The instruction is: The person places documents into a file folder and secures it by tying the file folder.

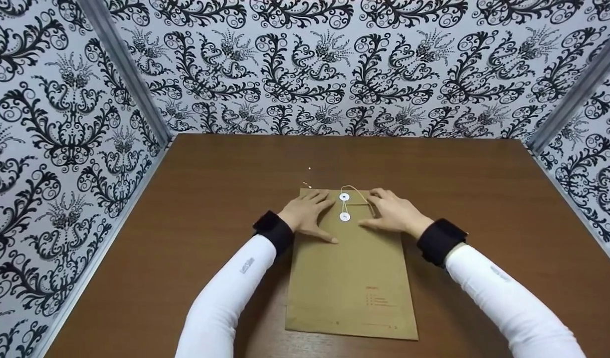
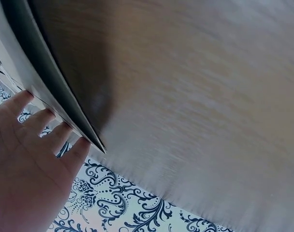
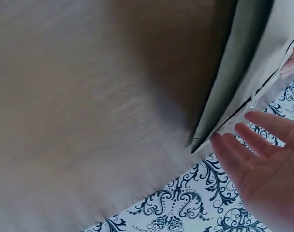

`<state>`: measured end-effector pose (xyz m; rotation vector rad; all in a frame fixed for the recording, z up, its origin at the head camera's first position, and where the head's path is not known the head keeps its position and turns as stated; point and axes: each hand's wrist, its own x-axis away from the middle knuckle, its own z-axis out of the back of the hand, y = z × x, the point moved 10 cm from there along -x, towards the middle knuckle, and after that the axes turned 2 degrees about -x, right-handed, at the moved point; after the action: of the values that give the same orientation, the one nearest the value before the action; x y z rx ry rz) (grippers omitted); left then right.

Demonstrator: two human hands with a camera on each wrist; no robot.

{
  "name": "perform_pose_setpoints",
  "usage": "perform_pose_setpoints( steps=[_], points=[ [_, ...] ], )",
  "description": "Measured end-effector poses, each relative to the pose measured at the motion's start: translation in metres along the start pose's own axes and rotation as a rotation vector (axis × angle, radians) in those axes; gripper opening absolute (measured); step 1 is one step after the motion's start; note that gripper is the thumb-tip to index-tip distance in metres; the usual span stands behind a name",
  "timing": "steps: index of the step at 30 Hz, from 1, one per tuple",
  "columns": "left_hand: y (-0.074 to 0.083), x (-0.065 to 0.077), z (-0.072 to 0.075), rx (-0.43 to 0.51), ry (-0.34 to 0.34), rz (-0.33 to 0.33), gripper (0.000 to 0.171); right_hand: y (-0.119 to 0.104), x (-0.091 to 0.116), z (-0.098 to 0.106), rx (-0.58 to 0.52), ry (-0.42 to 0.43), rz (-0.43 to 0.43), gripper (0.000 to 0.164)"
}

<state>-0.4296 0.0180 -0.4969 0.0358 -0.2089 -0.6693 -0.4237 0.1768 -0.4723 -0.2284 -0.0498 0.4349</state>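
A brown kraft paper envelope lies flat on the table, its flap end away from me. Two white round buttons sit near that end, the upper button on the flap and the lower button beneath it, with a thin string running between them and looping to the right. My left hand rests on the upper left of the envelope, fingers spread. Over the upper right corner lies my right hand, thumb toward the buttons. Both wrist views show extended fingers against the envelope's face.
The brown wooden table extends around the envelope. Tiny white specks lie beyond its top edge. Patterned black-and-white walls stand behind and on both sides, with grey corner posts.
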Motion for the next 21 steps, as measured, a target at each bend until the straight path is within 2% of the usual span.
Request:
perform_pose_setpoints(
  steps=[11, 18, 21],
  points=[
    [0.004, -0.002, -0.003, -0.003, -0.005, -0.001, 0.113, 0.006, 0.014, -0.014, 0.006, -0.062, -0.004, 0.089],
    [0.003, -0.002, 0.001, -0.019, 0.013, -0.016, 0.113, 0.007, 0.011, -0.017, 0.004, -0.087, -0.01, 0.091],
    [-0.001, -0.002, 0.002, -0.049, 0.03, -0.012, 0.105, 0.004, 0.007, -0.017, -0.002, -0.091, 0.006, 0.091]
  ],
)
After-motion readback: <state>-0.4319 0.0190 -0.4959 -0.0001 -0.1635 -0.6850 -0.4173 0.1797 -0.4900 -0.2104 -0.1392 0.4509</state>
